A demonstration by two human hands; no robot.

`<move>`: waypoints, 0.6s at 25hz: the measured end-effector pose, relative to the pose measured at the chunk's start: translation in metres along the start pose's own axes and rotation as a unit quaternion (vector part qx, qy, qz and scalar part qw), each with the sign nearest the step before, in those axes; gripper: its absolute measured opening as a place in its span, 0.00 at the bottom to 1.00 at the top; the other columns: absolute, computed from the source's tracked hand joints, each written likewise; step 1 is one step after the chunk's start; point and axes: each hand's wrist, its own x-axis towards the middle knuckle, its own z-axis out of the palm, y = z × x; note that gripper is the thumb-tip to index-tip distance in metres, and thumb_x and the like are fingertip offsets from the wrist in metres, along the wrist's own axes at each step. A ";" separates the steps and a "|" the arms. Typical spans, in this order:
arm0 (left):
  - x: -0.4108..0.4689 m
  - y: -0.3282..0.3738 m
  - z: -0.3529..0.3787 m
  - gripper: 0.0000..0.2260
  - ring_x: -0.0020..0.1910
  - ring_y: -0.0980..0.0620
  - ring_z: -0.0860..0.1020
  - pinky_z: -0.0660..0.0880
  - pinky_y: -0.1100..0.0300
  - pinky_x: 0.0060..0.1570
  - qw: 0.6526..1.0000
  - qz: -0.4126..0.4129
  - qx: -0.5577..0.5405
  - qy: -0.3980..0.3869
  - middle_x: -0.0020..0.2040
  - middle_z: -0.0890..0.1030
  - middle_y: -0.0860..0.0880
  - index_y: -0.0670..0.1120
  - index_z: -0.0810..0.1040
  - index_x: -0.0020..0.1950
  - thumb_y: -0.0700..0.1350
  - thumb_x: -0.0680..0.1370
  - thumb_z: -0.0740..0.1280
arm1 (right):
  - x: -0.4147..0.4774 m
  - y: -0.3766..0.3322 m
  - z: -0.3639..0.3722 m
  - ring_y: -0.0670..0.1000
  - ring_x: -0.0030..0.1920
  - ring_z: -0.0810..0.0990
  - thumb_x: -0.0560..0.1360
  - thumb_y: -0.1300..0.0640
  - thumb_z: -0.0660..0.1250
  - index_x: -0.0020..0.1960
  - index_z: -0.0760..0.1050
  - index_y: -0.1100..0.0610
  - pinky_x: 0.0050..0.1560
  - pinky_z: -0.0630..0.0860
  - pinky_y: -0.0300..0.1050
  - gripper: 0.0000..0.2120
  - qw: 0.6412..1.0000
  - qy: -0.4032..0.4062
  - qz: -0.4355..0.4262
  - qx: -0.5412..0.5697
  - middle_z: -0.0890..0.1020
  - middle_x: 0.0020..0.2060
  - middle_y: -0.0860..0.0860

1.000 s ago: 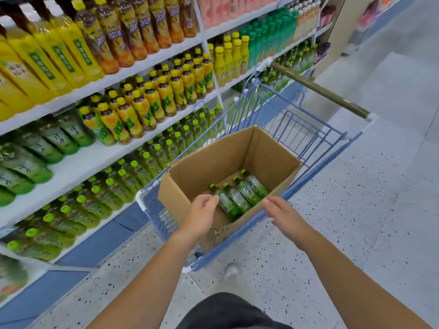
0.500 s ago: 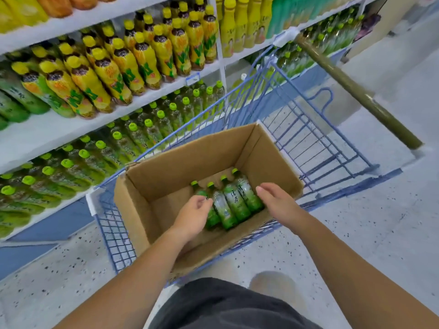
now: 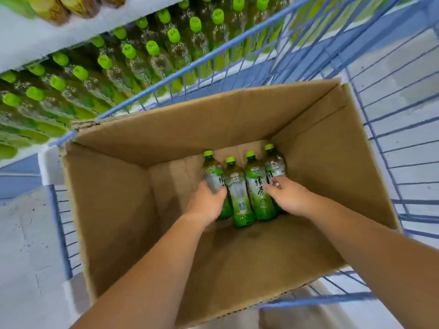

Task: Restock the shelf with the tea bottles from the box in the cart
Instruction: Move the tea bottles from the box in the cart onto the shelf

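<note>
An open cardboard box [image 3: 114, 205] sits in the blue wire cart [image 3: 392, 129]. Several green tea bottles with green caps lie side by side on its bottom. My left hand [image 3: 206, 205] grips the leftmost bottle [image 3: 212, 174] around its middle. My right hand [image 3: 288, 195] grips the rightmost bottle [image 3: 274, 165], its fingers curled over the label. Between them lie two more bottles [image 3: 240, 200], untouched. Both forearms reach down into the box.
The lower shelf [image 3: 28, 39] at upper left holds rows of green-capped tea bottles [image 3: 128, 58], just beyond the cart's left rim. A speckled floor [image 3: 23, 233] lies to the left of the cart. The box walls stand high around my hands.
My head has leaned over the box. Both hands have gone from above the box rim down to the bottles and closed on the outer two.
</note>
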 end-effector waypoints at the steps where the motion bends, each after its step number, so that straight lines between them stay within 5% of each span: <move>1: 0.012 -0.001 0.006 0.26 0.64 0.44 0.74 0.71 0.53 0.62 1.000 -0.012 0.002 0.006 0.66 0.74 0.48 0.47 0.66 0.74 0.57 0.80 0.66 | 0.016 0.004 0.004 0.58 0.66 0.74 0.82 0.39 0.54 0.79 0.59 0.54 0.59 0.70 0.47 0.31 1.000 -0.011 0.008 -0.008 0.72 0.71 0.56; 5: 0.043 -0.009 0.027 0.36 0.71 0.39 0.69 0.69 0.44 0.69 0.998 -0.054 0.019 0.019 0.73 0.66 0.42 0.45 0.57 0.77 0.52 0.77 0.72 | 0.062 0.018 0.026 0.60 0.69 0.73 0.82 0.42 0.57 0.77 0.61 0.57 0.63 0.71 0.49 0.29 0.999 -0.016 0.031 -0.028 0.71 0.72 0.57; 13: 0.077 -0.030 0.063 0.35 0.58 0.39 0.79 0.78 0.43 0.59 0.995 -0.075 -0.005 0.068 0.61 0.76 0.41 0.44 0.68 0.64 0.55 0.61 0.74 | 0.105 0.028 0.049 0.59 0.60 0.79 0.76 0.44 0.71 0.62 0.75 0.59 0.56 0.76 0.48 0.22 0.994 0.023 0.036 -0.105 0.80 0.60 0.57; 15: 0.082 -0.030 0.066 0.33 0.60 0.40 0.77 0.76 0.45 0.61 0.994 -0.073 0.003 0.079 0.62 0.75 0.41 0.42 0.69 0.65 0.52 0.65 0.77 | 0.109 0.026 0.048 0.57 0.56 0.80 0.72 0.42 0.74 0.58 0.77 0.57 0.52 0.76 0.47 0.23 0.993 0.030 0.032 -0.113 0.82 0.55 0.55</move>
